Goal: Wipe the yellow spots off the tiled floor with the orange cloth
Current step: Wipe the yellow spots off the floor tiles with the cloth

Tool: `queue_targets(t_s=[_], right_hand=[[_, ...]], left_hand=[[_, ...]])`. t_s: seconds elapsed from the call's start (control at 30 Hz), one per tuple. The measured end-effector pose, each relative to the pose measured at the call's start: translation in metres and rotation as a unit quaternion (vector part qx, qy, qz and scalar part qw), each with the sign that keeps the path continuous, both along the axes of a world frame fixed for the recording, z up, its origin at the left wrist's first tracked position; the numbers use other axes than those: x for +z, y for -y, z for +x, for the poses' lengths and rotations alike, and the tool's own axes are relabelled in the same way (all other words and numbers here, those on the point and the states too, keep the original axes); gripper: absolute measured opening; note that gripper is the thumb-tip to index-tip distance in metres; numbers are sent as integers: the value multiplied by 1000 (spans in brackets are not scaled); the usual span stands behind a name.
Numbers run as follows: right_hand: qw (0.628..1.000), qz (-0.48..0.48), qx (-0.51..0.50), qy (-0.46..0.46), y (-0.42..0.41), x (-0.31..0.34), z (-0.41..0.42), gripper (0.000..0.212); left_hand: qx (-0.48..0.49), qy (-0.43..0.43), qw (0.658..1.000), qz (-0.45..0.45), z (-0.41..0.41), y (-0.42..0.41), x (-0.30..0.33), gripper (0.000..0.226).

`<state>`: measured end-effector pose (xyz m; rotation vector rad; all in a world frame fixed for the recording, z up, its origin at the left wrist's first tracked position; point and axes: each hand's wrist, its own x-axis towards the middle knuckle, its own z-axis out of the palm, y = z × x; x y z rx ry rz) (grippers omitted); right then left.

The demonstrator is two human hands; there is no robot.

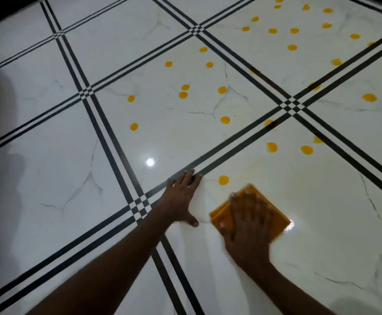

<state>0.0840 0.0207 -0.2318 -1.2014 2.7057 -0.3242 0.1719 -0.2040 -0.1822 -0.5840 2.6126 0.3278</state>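
Two hands on the tiled floor (49, 169), orange cloth (251, 210) under one.

Right hand (246, 228) flat, fingers spread, pressing the folded cloth down, not pinching it. Left hand (180, 201) just beside that grip, open, palm down, touching nothing else. Nearest yellow spot (223, 180) just beyond the cloth; many yellow spots (225, 120) farther out.

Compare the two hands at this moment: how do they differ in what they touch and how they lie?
The left hand lies on bare tile, fingertips at the black stripes; the right hand lies on the orange cloth. The left hand looks sharp, thumb spread wide; the right hand is motion-blurred. The left hand holds nothing; the right hand presses the cloth down. Both are palm down, fingers extended, near one yellow spot.
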Motion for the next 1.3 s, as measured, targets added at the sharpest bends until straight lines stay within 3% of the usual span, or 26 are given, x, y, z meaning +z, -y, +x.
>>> queue_targets(t_s=[0.1,0.13,0.23,0.3,0.33,0.43,0.53,0.63,0.77,0.87,0.97,1.0,1.13,1.23,1.3], right_hand=[[986,-11,167,-26,73,-9,-58,80],[988,-2,152,-28,89,-11,-87,79],[999,-5,-41,-32,76,-13,-142,78],[990,-7,-138,-36,45,-7,-115,79],[990,1,-139,-32,32,-2,-89,80],[999,15,41,-15,41,-4,-49,83],[987,13,160,-25,97,-8,-118,79],[999,29,10,-43,93,-13,-188,77],[991,6,-128,-46,45,-9,-140,78],[1000,11,11,-26,51,-13,-106,80],[982,12,179,-55,109,-16,-169,78],[983,24,173,-52,125,-17,-195,77],[997,58,-7,-54,115,-24,-259,77],[997,63,-44,-29,81,-12,-217,81],[996,84,-16,2,70,-9,-167,84]], left_hand=[[3,-22,1000,-3,6,6,-8,140],[8,-24,1000,0,6,5,-10,141],[34,-19,999,8,5,4,-14,147],[36,-21,999,2,0,5,-11,146],[33,-25,999,-2,-4,6,-8,143],[29,-40,999,-9,-17,15,2,122],[38,-49,998,-19,-34,26,8,121],[52,-70,996,-8,-55,30,6,136],[30,-43,999,-3,-86,31,3,143],[4,-11,1000,-12,-95,39,-6,149],[1,-14,1000,-17,-90,42,-18,153],[1,-15,1000,-18,-89,42,-21,153],[-3,-5,999,-41,-96,38,-26,154],[-6,-1,999,-35,-97,39,-13,154],[-8,13,999,-34,-100,37,-2,153]])
